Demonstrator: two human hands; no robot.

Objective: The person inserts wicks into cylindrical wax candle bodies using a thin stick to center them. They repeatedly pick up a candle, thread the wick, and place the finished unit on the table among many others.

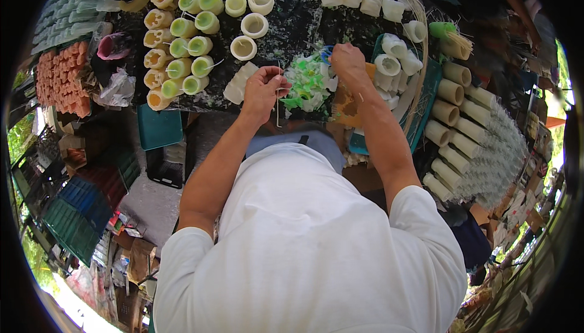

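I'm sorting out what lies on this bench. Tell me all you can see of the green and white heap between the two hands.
The green and white heap is a loose pile of small, crumpled, waxy-looking scraps, bright green mixed with white and translucent bits. It lies on the dark speckled tabletop near its front edge. The left hand, pinching a thin pale stick, is at its left side; the right hand is at its upper right. Whether either hand touches it cannot be told.

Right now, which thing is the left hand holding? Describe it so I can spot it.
On the dark table, find the heap of green and white scraps at the near edge. Just left of it, the left hand pinches a thin pale stick hanging straight down, far slimmer than the stubby wax cylinders nearby.
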